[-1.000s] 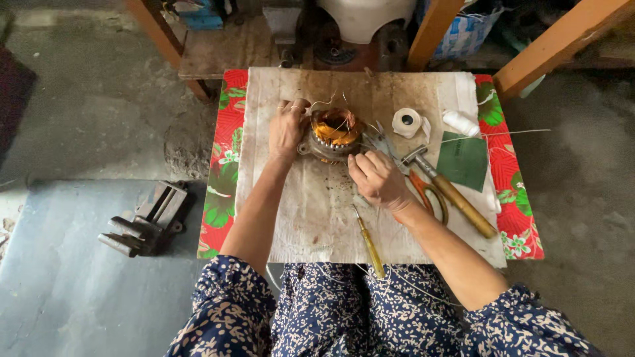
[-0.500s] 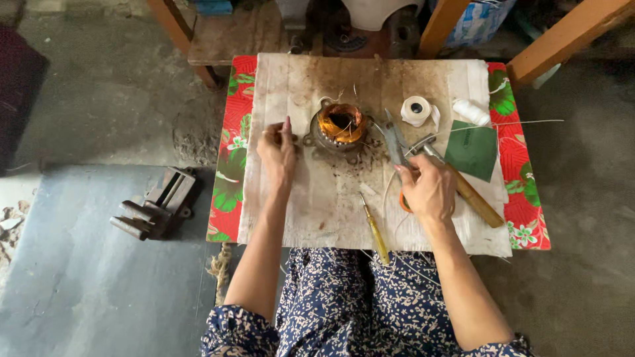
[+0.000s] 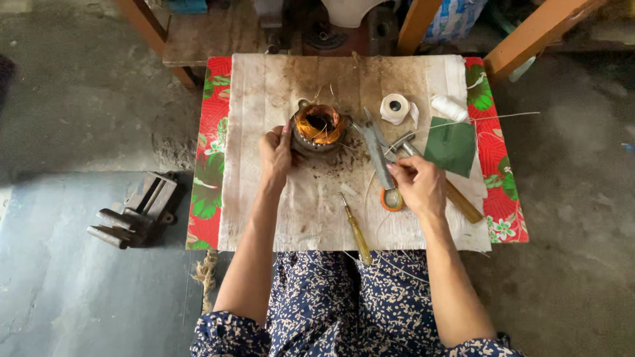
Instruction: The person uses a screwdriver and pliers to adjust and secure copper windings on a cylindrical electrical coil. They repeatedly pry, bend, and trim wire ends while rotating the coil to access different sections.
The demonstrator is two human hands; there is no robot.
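left hand (image 3: 276, 153): fingers closed on the near-left rim of the copper-wound stator (image 3: 317, 127) | stator: middle of the stained board (image 3: 264, 211) | right hand (image 3: 419, 187): right of stator, pinched over the scissors (image 3: 381, 160), grip unclear | hammer (image 3: 442, 181) beside it | yellow-handled awl (image 3: 356, 230) nearer the person

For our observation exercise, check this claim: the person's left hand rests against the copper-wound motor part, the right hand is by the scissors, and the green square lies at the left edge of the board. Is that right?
Not quite. The head view shows the green square near the board's right edge, beside the hammer. The rest holds: left hand against the copper-wound motor part, right hand by the scissors.
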